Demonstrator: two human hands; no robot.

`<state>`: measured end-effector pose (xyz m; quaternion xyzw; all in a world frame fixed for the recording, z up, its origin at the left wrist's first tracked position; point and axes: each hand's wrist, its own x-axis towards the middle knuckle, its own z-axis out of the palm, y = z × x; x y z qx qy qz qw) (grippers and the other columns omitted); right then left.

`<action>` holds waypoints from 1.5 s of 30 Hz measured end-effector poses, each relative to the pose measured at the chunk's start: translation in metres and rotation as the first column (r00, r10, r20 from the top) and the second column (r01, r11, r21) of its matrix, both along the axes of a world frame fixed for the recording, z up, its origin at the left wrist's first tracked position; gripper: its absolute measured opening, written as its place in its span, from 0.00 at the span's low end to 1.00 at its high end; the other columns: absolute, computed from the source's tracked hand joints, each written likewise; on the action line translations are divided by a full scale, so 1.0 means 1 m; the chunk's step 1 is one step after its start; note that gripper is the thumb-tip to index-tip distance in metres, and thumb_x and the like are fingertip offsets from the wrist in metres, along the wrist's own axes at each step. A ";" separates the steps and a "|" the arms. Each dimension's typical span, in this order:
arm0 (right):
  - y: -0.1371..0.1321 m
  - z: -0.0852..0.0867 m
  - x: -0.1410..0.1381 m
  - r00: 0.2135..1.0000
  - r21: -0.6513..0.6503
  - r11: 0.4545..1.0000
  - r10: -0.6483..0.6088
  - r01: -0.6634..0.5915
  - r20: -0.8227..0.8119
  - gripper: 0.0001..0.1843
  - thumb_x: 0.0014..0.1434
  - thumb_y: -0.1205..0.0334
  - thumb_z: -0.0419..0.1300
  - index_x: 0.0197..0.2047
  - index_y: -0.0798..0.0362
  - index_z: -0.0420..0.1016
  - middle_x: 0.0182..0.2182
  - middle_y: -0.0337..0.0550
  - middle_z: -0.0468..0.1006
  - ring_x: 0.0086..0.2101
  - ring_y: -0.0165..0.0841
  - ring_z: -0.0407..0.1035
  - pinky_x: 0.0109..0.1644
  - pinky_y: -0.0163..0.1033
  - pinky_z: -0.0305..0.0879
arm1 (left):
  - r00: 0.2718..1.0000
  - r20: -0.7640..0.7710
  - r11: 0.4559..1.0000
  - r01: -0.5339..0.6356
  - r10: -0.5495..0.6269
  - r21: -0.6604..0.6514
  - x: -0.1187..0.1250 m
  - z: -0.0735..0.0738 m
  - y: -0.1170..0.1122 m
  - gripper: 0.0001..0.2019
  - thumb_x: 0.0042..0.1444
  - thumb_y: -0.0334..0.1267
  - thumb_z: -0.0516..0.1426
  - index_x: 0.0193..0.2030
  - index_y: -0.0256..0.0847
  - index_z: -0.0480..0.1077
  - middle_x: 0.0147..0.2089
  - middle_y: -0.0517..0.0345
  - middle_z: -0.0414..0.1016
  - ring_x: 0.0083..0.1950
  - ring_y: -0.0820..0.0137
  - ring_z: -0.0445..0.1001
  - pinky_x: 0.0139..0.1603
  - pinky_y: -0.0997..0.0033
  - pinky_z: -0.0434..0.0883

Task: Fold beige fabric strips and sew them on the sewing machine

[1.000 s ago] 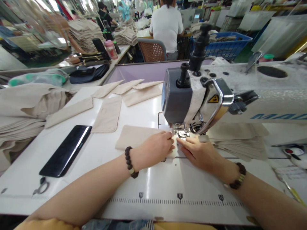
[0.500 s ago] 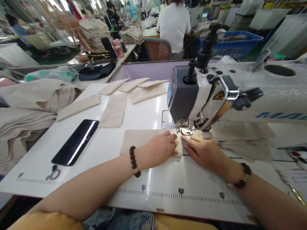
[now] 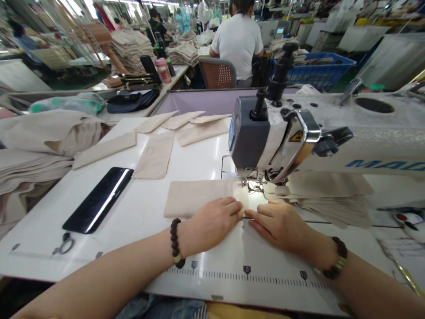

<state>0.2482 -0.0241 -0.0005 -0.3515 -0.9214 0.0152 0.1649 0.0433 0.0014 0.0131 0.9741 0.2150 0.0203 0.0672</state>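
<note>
Your left hand (image 3: 212,223) and right hand (image 3: 282,226) have both slid back towards you, away from the foot (image 3: 255,187) of the sewing machine (image 3: 250,133). Your left fingers bend over the near right corner of the cloth (image 3: 195,196); whether they pinch it or only press it, you can't tell from here. Your right fingers are loosely spread, the pointing fingertip at that same corner. The cloth lies flat on the table (image 3: 199,161), its right end at the foot (how much sits under it is too small to make out).

With both hands at the near corner, the far edge looks free to swing, so an uneven pull could turn the cloth and send a seam crooked. Fingers drifting back up could also come too close to the needle area.

Compared with half a second ago, more of the cloth's right end shows beside the foot, while the cloth itself seems barely shifted.
</note>
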 end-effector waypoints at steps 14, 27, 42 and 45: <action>0.011 -0.003 -0.004 0.985 0.023 0.985 -0.172 0.172 -0.010 0.15 0.65 0.64 0.45 0.43 0.58 0.72 0.25 0.42 0.71 0.26 0.33 0.64 0.28 0.36 0.51 | 1.000 0.031 0.996 -0.008 0.006 0.083 0.003 -0.010 0.025 0.12 0.60 0.28 0.50 0.51 0.27 0.63 0.52 0.46 0.67 0.57 0.66 0.62 0.62 0.68 0.59; 0.013 0.000 -0.005 0.961 0.023 0.962 -0.273 0.272 0.049 0.11 0.59 0.67 0.54 0.45 0.55 0.71 0.31 0.42 0.75 0.27 0.31 0.67 0.25 0.36 0.52 | 0.994 0.061 0.994 -0.095 0.092 0.054 0.013 -0.010 0.052 0.09 0.58 0.26 0.52 0.45 0.30 0.66 0.47 0.47 0.69 0.52 0.69 0.67 0.57 0.72 0.64; 0.014 -0.007 -0.004 0.961 0.064 0.960 -0.275 0.273 0.029 0.14 0.63 0.64 0.48 0.46 0.55 0.72 0.28 0.43 0.74 0.25 0.33 0.67 0.25 0.36 0.54 | 0.994 0.065 0.994 -0.096 0.093 0.046 0.014 -0.013 0.054 0.07 0.58 0.26 0.52 0.43 0.34 0.66 0.45 0.51 0.70 0.50 0.69 0.68 0.54 0.72 0.64; 0.014 -0.013 -0.001 0.969 0.110 0.963 -0.247 0.246 -0.005 0.20 0.67 0.60 0.41 0.45 0.55 0.73 0.29 0.45 0.74 0.25 0.34 0.68 0.25 0.36 0.58 | 0.995 0.045 0.992 -0.096 0.093 0.078 0.014 -0.012 0.052 0.07 0.58 0.28 0.52 0.44 0.34 0.66 0.46 0.50 0.69 0.52 0.68 0.66 0.55 0.71 0.63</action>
